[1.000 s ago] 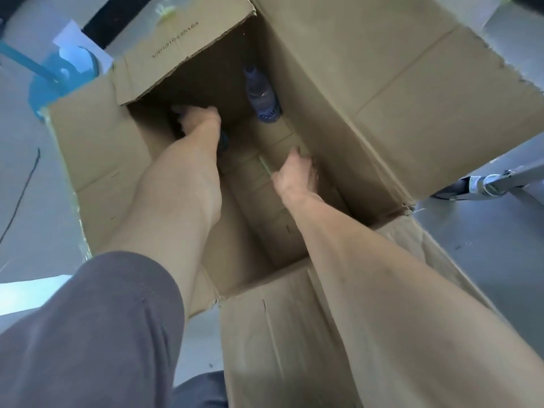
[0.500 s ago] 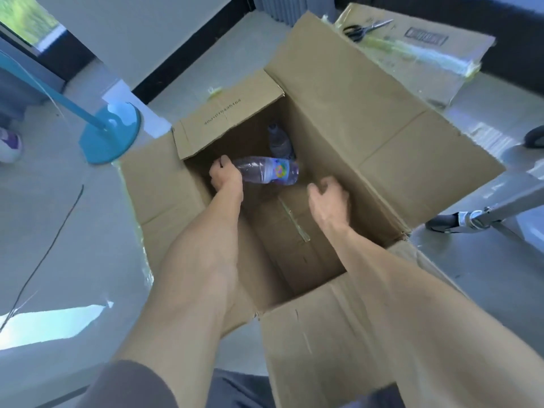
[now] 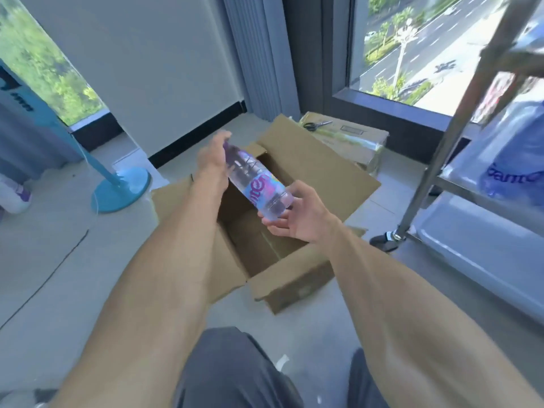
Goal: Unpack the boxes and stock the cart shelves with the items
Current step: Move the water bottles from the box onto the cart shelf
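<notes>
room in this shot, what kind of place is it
Probably an upper-floor office or storeroom mid-restock, though that is a guess: a big window looks down on a street, an open box sits on the bare floor, and a metal cart stands beside it.

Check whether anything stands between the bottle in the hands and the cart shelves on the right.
Nothing visible blocks it. The bottle, held by the left hand and right hand, is above the open box. The cart's shelves lie to the right; only its upright post stands near that path.
</notes>
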{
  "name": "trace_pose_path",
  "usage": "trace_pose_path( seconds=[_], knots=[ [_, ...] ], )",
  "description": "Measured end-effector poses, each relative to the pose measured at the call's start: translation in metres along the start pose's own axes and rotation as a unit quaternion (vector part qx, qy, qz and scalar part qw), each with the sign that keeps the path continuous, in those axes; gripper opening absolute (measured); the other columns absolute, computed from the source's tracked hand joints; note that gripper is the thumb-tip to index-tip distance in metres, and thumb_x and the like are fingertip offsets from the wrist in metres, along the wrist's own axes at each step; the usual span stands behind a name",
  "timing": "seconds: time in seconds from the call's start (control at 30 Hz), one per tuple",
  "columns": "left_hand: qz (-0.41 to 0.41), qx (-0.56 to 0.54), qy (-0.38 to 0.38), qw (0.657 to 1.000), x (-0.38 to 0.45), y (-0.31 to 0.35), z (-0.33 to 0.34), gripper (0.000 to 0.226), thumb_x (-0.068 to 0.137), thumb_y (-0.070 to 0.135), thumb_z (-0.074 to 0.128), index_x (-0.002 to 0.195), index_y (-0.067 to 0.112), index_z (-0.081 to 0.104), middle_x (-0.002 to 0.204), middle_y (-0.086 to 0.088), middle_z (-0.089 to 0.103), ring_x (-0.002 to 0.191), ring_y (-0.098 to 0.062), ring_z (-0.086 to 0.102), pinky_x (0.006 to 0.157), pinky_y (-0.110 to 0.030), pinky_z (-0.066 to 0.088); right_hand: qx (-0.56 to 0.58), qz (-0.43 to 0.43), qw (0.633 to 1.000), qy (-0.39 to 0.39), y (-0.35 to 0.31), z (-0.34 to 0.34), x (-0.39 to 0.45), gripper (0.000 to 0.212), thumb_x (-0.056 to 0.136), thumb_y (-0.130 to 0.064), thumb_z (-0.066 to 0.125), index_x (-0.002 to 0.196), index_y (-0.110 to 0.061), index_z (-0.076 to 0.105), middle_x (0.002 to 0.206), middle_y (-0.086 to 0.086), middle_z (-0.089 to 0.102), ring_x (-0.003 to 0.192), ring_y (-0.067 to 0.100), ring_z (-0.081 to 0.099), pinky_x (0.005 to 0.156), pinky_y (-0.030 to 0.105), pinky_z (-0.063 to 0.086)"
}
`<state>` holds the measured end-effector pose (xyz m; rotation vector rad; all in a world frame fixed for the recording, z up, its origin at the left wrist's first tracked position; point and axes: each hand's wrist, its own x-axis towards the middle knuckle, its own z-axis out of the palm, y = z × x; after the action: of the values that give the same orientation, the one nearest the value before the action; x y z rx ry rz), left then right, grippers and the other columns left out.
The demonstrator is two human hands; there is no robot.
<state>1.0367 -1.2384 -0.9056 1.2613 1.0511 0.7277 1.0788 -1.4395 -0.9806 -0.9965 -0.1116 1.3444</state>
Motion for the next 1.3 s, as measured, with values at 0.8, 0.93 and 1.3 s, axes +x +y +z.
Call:
trace_pose_path(
  seconds=[0.8,0.93,1.3],
  knots=[
    [0.023,0.115,-0.447,0.887,-0.430,-0.069,0.285,0.044,0.085,0.031,0.076,0.114,0.000,0.063,0.097,-0.013,0.067,0.075,-0.021,0.065,0.074,-0.040,0.057,0.084,-0.291,0.921,0.244,0.013,-0.212,-0.365,0.064,0.077,-0.057,0.069,0.119,-0.010,0.066,0.106,0.014,0.071,0.088,0.029,0.069,0.070,0.038,0.056],
    [0.077,0.172,-0.508,0.840,-0.462,-0.085,0.305,0.044,0.084,0.045,0.074,0.108,0.009,0.066,0.098,-0.007,0.072,0.076,-0.013,0.069,0.064,-0.028,0.052,0.085,-0.339,0.902,0.254,0.029,-0.237,-0.390,0.050,0.073,-0.034,0.078,0.115,-0.008,0.068,0.112,0.018,0.070,0.098,0.031,0.068,0.092,0.047,0.055],
    [0.285,0.244,-0.357,0.855,-0.544,-0.125,0.345,0.022,0.089,0.022,0.058,0.097,0.008,0.073,0.094,-0.014,0.074,0.097,-0.034,0.067,0.082,-0.037,0.052,0.045,-0.395,0.574,0.716,0.021,-0.279,-0.473,0.046,0.060,-0.051,0.085,0.088,-0.021,0.064,0.085,-0.006,0.067,0.079,0.016,0.064,0.066,0.025,0.049]
  ],
)
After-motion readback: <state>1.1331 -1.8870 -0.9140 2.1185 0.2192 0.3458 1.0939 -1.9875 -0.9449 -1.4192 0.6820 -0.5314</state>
